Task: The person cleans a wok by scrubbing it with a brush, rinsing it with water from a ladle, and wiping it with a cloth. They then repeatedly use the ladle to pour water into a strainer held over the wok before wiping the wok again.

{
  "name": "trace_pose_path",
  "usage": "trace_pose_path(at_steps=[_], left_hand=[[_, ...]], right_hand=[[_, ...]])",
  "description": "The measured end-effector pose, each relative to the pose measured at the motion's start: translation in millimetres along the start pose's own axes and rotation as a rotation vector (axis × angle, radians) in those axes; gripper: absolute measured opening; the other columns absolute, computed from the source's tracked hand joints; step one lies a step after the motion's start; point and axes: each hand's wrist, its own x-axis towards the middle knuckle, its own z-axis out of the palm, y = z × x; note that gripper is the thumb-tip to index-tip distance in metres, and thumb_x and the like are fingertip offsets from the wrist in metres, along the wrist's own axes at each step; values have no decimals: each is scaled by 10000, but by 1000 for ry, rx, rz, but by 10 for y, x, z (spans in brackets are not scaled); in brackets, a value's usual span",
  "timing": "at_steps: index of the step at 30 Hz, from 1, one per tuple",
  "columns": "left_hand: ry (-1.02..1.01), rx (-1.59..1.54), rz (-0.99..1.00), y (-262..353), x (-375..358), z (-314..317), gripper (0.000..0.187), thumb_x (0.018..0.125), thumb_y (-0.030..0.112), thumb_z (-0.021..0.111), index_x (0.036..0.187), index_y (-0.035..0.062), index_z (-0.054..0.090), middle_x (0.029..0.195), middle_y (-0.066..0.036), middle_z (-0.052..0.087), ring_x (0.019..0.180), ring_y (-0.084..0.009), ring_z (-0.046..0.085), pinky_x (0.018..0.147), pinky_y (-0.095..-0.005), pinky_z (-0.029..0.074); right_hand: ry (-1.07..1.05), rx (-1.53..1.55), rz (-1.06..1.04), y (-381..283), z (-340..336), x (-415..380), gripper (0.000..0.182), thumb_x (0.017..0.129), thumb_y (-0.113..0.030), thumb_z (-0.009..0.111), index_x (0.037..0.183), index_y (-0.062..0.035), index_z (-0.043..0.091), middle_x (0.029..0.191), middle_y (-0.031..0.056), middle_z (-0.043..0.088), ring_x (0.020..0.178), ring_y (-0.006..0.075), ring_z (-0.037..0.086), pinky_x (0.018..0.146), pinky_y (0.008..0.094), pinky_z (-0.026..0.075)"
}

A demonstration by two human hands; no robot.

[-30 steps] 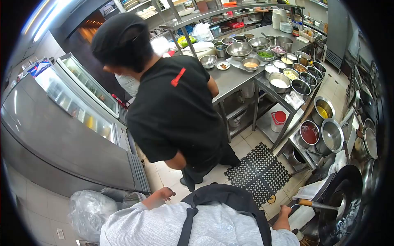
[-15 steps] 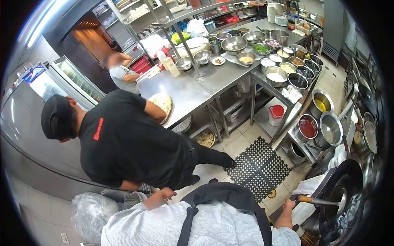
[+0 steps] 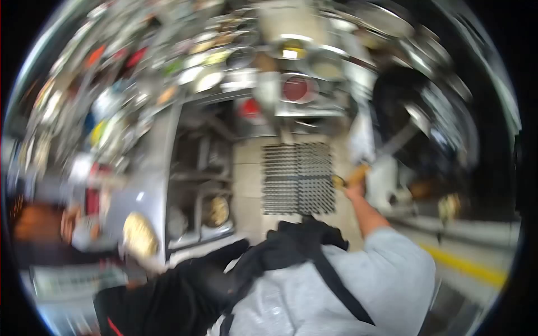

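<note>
My right hand point(image 3: 354, 191) is closed around the wooden handle point(image 3: 357, 175) of a long metal ladle. The ladle's shaft point(image 3: 399, 139) slants up and right, and its head point(image 3: 418, 117) lies inside a large black wok point(image 3: 399, 92). Motion blur softens the shape of the head and whatever is in the wok. A white cloth point(image 3: 363, 131) hangs along the stove edge by the wok. My left hand does not show; my left side is overlapped by the co-worker in black.
A co-worker in black point(image 3: 168, 297) stands close on my left, beside the steel table point(image 3: 159, 168) with a pale, food-covered round point(image 3: 140, 235). A perforated black mat point(image 3: 298, 178) lies ahead on the floor. Beyond it stand a pot of red sauce point(image 3: 297, 88) and other pots.
My view has swung right and blurred, so the wok and mat now sit nearer the middle. My left hand has left the view. My right hand still grips the ladle.
</note>
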Motion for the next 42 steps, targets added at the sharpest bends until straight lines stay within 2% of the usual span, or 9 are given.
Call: trace_pose_path(at_steps=[7, 10, 13, 20, 26, 30, 35, 37, 42], left_hand=[[-37, -7, -135, 312, 741, -112, 404, 736, 180, 693, 1104, 25, 632, 945, -163, 676, 916, -264, 666, 788, -382, 521], [-69, 85, -84, 307, 964, -171, 399, 741, 182, 689, 1103, 22, 632, 953, -168, 675, 922, -266, 665, 792, -379, 519], [-96, 227, -4, 432, 1339, -265, 394, 747, 183, 686, 1101, 18, 633, 962, -172, 675, 927, -268, 663, 797, -376, 517], [10, 331, 409, 1669, 2909, -525, 391, 769, 200, 671, 1098, -7, 626, 996, -196, 669, 945, -287, 655, 823, -365, 506], [-302, 175, 917, 4957, 3127, -242, 433, 795, 192, 642, 1162, -32, 586, 1125, -212, 622, 1036, -297, 616, 897, -368, 474], [-339, 215, 1649, 6765, 2254, 47, 408, 789, 174, 669, 1157, 18, 589, 1167, -159, 600, 1092, -339, 554, 959, -398, 431], [-456, 193, 2213, 7666, 1442, 665, 394, 752, 226, 714, 1090, 52, 610, 1122, -119, 591, 1089, -316, 528, 966, -405, 415], [-462, 464, 2292, 7764, 1357, 942, 276, 751, 339, 702, 725, 77, 618, 882, -84, 619, 893, -252, 580, 774, -379, 467], [-393, 422, 2432, 7817, 1225, 1277, 321, 755, 254, 665, 480, 123, 566, 512, -56, 560, 486, -243, 575, 516, -363, 485]], right_hand=[[-273, 392, 334, -256, -537, -87, 904, 750, -127, 669, 1455, 18, 122, 1524, 236, 90, 1404, 346, 203, 1111, 389, 302], [-187, 521, 176, -375, -1035, -457, 631, 736, -201, 747, 1248, 26, 456, 1245, 201, 542, 1117, 349, 559, 914, 414, 476], [-433, 1215, 383, -404, -919, -562, 366, 836, -238, 672, 1089, -3, 549, 1006, 125, 644, 892, 263, 629, 789, 386, 505], [-317, 2307, 461, -1095, -2716, -1115, 578, 925, -562, 433, 1092, -19, 536, 995, 163, 632, 964, 252, 620, 810, 374, 499], [29, 1876, 668, -1013, -3092, -803, 341, 953, -339, 488, 1137, -53, 470, 877, 119, 577, 742, 229, 604, 618, 345, 510], [377, 1364, 814, -1158, -3321, -970, 204, 933, -190, 509, 1087, -84, 428, 717, 31, 468, 514, 133, 459, 403, 286, 415], [405, 1737, 939, -1469, -3399, -1073, 374, 883, -104, 577, 1222, -82, 420, 665, 12, 452, 419, 101, 410, 338, 250, 357], [348, 1715, 844, -1379, -3337, -1062, 447, 861, -80, 591, 1263, -65, 396, 664, 16, 455, 440, 102, 441, 342, 269, 366], [407, 1554, 856, -1116, -3407, -1081, 448, 822, -11, 591, 1231, -36, 411, 615, 23, 447, 374, 109, 413, 324, 281, 345]])
